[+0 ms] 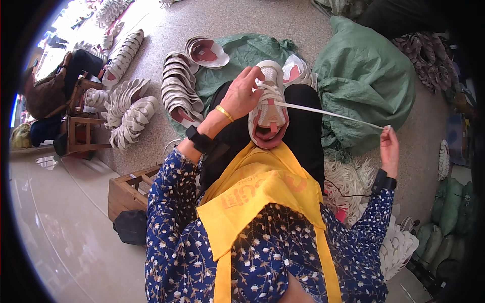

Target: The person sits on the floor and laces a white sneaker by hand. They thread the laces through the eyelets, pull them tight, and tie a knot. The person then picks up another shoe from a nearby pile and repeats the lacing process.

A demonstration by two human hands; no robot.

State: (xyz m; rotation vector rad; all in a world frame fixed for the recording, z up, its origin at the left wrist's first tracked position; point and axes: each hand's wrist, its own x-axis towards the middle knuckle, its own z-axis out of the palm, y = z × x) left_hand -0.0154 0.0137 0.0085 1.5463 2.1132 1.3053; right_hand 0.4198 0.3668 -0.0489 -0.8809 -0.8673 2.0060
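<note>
Uppers (180, 83) and sack (366, 83) flank shoe (270, 117); left hand (242, 95) curls there, hold unclear; right hand (389, 146) pinches lace (331, 114).

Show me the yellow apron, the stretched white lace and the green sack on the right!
Yellow apron (265, 191), head view: middle of its front.
White lace (332, 114), head view: middle of its taut length.
Green sack (365, 81), head view: its bulging side.

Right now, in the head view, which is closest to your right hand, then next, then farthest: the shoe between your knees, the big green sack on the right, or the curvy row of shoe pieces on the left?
1. Big green sack: right side, just past the right hand.
2. Shoe: middle, between the knees.
3. Row of shoe pieces: left side, farthest.
</note>
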